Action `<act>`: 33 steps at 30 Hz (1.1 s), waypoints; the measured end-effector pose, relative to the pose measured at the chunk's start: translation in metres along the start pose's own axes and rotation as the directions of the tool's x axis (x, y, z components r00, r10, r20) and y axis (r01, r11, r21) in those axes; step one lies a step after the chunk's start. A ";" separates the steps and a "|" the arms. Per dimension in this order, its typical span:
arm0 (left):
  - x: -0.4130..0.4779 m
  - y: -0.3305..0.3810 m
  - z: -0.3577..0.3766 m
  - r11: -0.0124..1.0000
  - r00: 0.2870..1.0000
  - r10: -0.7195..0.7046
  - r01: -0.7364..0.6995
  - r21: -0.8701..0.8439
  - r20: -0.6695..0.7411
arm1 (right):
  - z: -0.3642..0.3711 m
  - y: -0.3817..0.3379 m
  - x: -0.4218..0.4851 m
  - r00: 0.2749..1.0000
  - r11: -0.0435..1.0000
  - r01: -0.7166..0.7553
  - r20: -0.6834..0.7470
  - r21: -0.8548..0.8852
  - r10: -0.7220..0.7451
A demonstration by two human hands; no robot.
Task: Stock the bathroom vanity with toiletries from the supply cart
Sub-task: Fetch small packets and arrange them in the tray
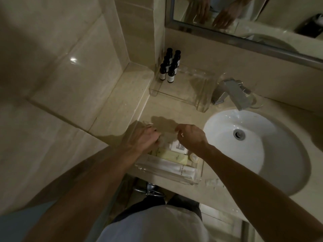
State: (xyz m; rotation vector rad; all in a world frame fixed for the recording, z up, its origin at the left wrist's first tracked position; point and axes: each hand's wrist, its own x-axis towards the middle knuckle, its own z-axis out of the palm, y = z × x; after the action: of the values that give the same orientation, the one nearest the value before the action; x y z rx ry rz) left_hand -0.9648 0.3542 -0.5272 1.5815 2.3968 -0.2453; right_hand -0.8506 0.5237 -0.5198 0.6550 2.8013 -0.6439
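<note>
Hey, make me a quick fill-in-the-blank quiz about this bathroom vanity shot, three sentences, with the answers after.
1. The dark bottles stand in the back tray, ____ in all.
2. Above the faucet, both hands are reflected in the ____.
3. The left hand and right hand are over the near tray, which sits to the ____ of the sink.

Answers: six; mirror; left

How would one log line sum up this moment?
left hand over near tray, grip unclear | right hand same | near tray: packets, tubes | far tray: six dark bottles
</note>
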 end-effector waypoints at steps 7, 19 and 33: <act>0.008 0.015 0.007 0.997 0.999 0.003 -0.006 -0.078 -0.049 | 0.005 0.019 -0.023 0.998 0.999 0.028 0.059 -0.020 -0.027; 0.012 0.015 0.007 0.967 0.991 -0.016 -0.019 -0.255 -0.132 | 0.002 0.028 -0.031 0.999 0.995 0.035 0.006 0.095 -0.035; 0.050 0.047 -0.089 0.871 0.921 -0.121 -0.081 -0.485 -0.370 | -0.063 0.063 -0.096 0.927 0.951 -0.191 -0.274 0.244 0.256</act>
State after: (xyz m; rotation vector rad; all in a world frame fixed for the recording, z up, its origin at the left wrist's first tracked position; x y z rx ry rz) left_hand -0.9515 0.4418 -0.4574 1.4521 2.4690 0.6998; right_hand -0.7428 0.5672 -0.4600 1.1927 2.8841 -0.8708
